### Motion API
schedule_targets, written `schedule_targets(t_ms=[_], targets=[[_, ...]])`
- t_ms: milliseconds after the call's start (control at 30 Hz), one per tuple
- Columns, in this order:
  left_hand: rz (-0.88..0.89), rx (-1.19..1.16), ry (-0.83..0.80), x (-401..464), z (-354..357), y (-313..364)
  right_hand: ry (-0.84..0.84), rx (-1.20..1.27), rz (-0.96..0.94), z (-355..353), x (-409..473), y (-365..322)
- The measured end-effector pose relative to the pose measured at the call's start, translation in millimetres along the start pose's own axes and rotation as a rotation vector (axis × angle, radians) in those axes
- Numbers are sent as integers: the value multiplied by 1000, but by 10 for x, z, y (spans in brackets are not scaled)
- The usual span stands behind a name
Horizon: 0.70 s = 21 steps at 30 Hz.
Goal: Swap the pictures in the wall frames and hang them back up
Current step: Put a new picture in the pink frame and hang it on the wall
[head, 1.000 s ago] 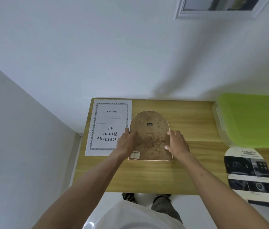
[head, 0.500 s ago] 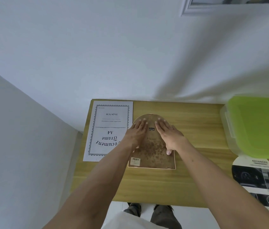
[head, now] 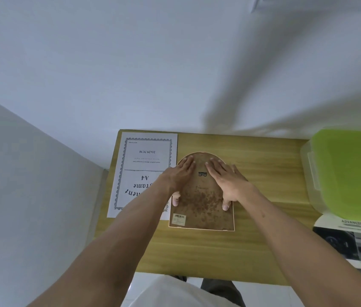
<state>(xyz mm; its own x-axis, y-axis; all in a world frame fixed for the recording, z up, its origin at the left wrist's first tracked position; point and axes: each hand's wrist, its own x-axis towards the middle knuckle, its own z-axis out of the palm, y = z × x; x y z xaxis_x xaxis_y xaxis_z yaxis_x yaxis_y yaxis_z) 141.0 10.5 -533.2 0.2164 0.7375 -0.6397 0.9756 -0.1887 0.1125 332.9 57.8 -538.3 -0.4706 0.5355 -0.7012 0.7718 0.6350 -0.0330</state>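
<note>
Both hands have slid from the frame's (head: 201, 196) sides onto its arched top: left hand (head: 180, 173) and right hand (head: 226, 180) press flat, fingers straight. The frame lies face-down just right of the A4 sheet (head: 144, 171); its backing is probably being seated.

Arched frame back (head: 201, 196): brown board mottled with darker rust-brown speckles, thin cream edge, small white barcode sticker (head: 179, 218) at one lower corner, dark metal hanger (head: 202, 174) near the top. A4 insert sheet (head: 144, 171): white paper, black lettering, ornate dark border. Tabletop (head: 252, 187): yellowish wood grain. Storage box (head: 350, 173): translucent whitish body, bright lime-green lid. Arched printed picture (head: 352, 247): white top, dark blue-black photo panels. Wall (head: 131, 63): plain pale bluish-white, soft grey shadows.
</note>
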Motion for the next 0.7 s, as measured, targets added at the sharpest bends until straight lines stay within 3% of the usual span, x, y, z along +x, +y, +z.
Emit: schedule_targets(t_ms=[400,567,700], targets=[[4,-94,58,-65,134,-33,11,-31,86,28,-27,-126],[-18,-308,250,-335,433,-10,88,294,171,205,-251,-284],[-181,-583,436,-505,654,121,314,520,317,399,-449,-438]])
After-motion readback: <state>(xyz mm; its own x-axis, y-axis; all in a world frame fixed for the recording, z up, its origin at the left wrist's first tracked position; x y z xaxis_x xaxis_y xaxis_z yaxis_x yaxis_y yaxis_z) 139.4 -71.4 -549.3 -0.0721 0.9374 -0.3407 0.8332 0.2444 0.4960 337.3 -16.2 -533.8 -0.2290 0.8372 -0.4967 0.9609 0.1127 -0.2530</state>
